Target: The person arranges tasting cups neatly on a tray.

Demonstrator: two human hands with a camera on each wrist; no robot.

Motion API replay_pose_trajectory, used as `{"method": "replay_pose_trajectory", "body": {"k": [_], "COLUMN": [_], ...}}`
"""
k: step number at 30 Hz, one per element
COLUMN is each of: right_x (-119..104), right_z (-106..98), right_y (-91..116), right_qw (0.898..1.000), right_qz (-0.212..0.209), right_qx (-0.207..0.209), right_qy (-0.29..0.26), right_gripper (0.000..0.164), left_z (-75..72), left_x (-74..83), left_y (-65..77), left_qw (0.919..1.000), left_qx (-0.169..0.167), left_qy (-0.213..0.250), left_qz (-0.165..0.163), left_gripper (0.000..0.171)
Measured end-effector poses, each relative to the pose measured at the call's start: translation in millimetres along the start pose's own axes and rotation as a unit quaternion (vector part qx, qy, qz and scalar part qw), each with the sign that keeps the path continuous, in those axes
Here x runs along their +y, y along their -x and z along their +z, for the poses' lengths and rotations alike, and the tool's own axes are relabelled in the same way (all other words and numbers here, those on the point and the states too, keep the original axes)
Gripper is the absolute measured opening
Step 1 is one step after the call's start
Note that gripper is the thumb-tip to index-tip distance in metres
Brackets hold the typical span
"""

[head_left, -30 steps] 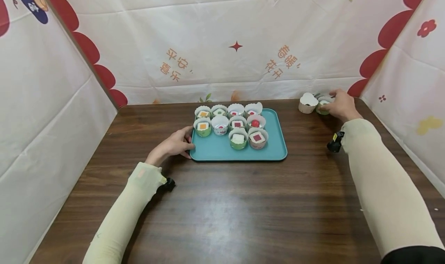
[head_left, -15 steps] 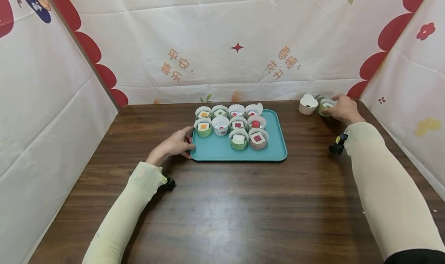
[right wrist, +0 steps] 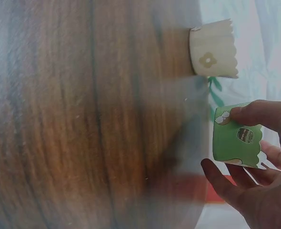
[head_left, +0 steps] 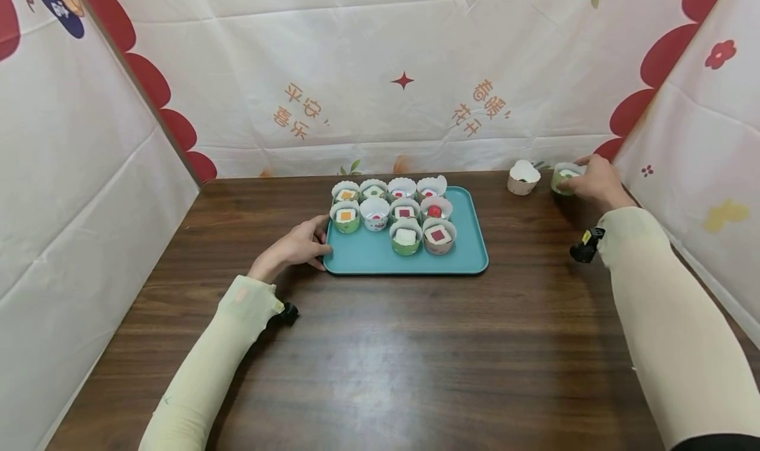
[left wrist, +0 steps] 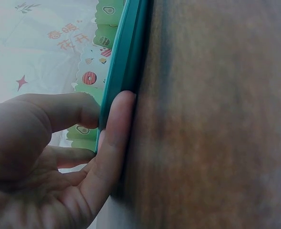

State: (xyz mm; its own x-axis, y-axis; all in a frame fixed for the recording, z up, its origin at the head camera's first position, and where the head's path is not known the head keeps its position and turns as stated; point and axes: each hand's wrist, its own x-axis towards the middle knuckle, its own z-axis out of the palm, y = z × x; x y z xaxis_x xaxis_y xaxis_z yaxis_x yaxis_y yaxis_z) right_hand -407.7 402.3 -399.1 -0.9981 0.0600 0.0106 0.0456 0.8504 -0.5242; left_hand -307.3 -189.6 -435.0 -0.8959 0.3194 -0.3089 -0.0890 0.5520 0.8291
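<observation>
My left hand [head_left: 298,245] pinches the left edge of a teal tray [head_left: 362,258], its thumb and fingers on either side of the rim in the left wrist view. Several paper baking cups, among them a green cup [head_left: 406,245] and a pinkish cup [head_left: 439,245], stand on the tray with small square or round pieces inside. At the back right, my right hand [head_left: 601,184] holds a green paper cup [right wrist: 238,140] between thumb and fingers. Whether this cup touches the table, I cannot tell. A beige paper cup [head_left: 522,186] stands upright to its left, apart from it.
The dark wooden table [head_left: 380,359] runs back to a white printed cloth [head_left: 356,55] hung behind it. More cloth closes in the left and right sides. The tray's front left part and right strip show bare teal surface.
My right hand has moved a little to the right with the green paper cup, widening the gap to the beige cup. The left hand and the tray have stayed in place.
</observation>
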Motion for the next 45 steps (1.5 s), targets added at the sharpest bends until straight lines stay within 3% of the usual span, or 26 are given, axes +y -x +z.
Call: {"method": "replay_pose_trajectory", "body": {"k": [13,25,29,45], "right_x": [-36.1,-72.1,-86.8,-138.6], "right_z": [8.2,16.2,21.1,40.2], "right_y": [5.9,20.6,27.6,55.9], "right_qw": [0.998,0.994,0.992,0.989], "right_qz": [0.008,-0.041,-0.04,-0.094], "right_qx": [0.05,0.098,0.11,0.099], "right_qy": [-0.036,-0.029,-0.041,-0.062], "right_gripper": [0.083,0.076,0.076,0.069], "left_z": [0.4,1.4,0.1,-0.1], "left_x": [-1.6,0.4,-0.1,0.3], "left_y": [0.3,-3.3,-2.3,-1.0], "left_qw": [0.9999,1.0,1.0,1.0], "left_qx": [0.005,-0.003,0.003,0.004], "left_qy": [-0.004,-0.004,-0.007,-0.006], "left_qz": [0.01,-0.002,-0.003,-0.002], "left_gripper": [0.087,0.087,0.087,0.086]}}
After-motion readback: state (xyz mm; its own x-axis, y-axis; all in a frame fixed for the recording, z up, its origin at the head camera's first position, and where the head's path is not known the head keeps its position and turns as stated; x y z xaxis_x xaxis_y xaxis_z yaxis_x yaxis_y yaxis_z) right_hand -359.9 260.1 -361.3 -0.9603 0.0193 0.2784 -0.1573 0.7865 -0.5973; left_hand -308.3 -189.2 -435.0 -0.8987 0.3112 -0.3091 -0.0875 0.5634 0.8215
